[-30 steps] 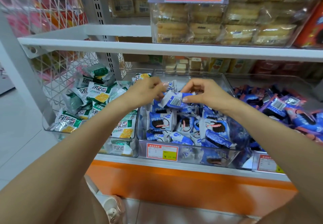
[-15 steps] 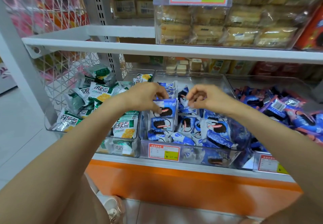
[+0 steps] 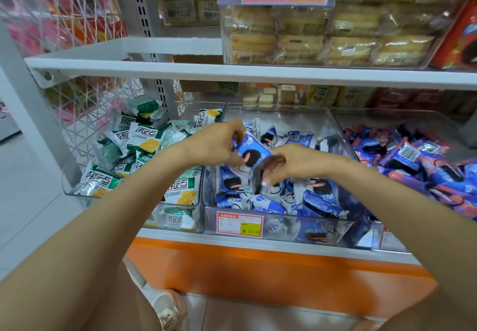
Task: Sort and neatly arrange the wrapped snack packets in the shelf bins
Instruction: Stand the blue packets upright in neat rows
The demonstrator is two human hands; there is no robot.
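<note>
Where white shelf (image 3: 175,235) carries three clear bins side by side:
- left bin (image 3: 67,186): green packets (image 3: 144,137), heaped loose
- middle bin (image 3: 333,129): blue packets (image 3: 320,196), jumbled
- right bin (image 3: 400,119): purple packets (image 3: 426,165)
- left grip (image 3: 219,145): clamped on blue packet (image 3: 251,154), tilted above middle bin
- right grip (image 3: 296,163): curled, touching packet's right edge; clamped or not, cannot tell
- price tag (image 3: 240,223): on middle bin front
</note>
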